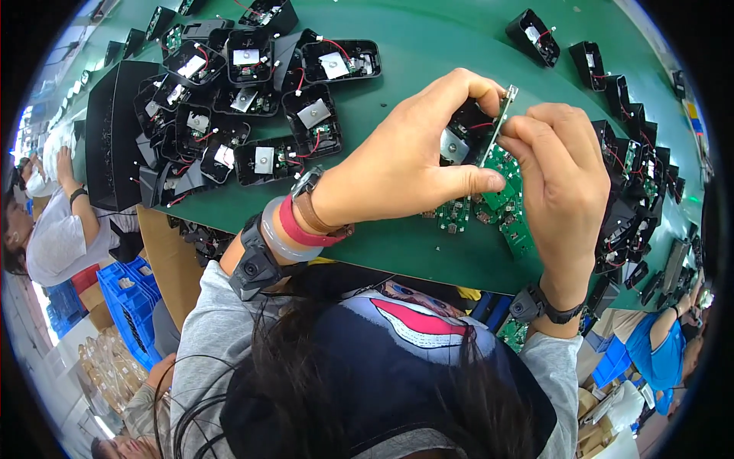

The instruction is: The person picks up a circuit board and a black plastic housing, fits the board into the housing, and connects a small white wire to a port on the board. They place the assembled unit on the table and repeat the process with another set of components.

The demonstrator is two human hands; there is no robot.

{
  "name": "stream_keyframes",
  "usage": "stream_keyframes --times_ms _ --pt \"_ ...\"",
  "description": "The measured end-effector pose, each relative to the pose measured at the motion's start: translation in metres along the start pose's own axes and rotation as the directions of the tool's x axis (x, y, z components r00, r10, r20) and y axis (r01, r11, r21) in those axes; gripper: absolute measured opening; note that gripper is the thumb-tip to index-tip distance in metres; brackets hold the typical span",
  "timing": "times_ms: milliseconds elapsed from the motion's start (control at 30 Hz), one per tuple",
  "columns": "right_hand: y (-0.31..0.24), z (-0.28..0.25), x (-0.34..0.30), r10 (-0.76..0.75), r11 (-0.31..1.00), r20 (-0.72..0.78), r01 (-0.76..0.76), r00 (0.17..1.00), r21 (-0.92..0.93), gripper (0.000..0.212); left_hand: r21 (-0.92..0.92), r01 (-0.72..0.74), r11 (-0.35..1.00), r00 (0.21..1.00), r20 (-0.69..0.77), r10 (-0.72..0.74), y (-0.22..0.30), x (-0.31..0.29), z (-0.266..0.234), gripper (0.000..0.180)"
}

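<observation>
Over the table's middle, my left hand (409,149) grips a small green circuit board (500,122) by its edges, index finger at the top and thumb at the bottom. The board is tilted nearly on edge, so mostly its thin side shows. My right hand (562,161) is closed, its thumb and fingertips pinched against the board's right side; whether a small plug sits between them is hidden. Just behind the board is an open black housing (456,145) with a silvery metal block and a red wire, partly covered by my left hand. Loose green circuit boards (505,191) lie below my hands.
Several open black housings (264,157) with metal blocks and red wires crowd the green table (397,256) at left. More housings (638,176) are heaped at right, others (533,37) at far right. A large black box (115,138) borders the left group. Co-workers sit at both sides.
</observation>
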State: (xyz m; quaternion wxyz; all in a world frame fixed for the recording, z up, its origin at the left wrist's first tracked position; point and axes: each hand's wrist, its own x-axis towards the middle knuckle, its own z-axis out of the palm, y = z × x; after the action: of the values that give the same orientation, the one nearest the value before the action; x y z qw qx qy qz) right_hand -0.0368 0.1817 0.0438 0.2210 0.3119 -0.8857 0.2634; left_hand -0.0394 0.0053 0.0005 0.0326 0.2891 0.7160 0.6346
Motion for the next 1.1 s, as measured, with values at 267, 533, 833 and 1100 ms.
stream_keyframes --times_ms 267,533,833,1100 --pt "0.011 0.0 -0.004 0.389 0.693 0.199 -0.428 0.899 0.58 0.033 -0.238 0.103 0.966 0.993 0.085 -0.085 0.004 0.0 -0.007 0.044" --pt "0.017 -0.002 -0.001 0.348 0.676 0.294 -0.455 0.89 0.579 0.028 -0.293 0.131 0.947 0.986 0.14 -0.093 0.002 -0.001 -0.01 0.042" --pt "0.018 0.004 -0.002 0.347 0.664 0.184 -0.379 0.92 0.644 0.018 -0.512 0.366 0.777 0.93 0.17 -0.326 0.015 0.003 -0.007 0.095" --pt "0.016 0.002 0.002 0.367 0.216 0.531 -0.625 0.764 0.75 0.018 -0.076 0.093 0.993 0.995 0.029 -0.091 0.001 0.001 -0.001 0.133"
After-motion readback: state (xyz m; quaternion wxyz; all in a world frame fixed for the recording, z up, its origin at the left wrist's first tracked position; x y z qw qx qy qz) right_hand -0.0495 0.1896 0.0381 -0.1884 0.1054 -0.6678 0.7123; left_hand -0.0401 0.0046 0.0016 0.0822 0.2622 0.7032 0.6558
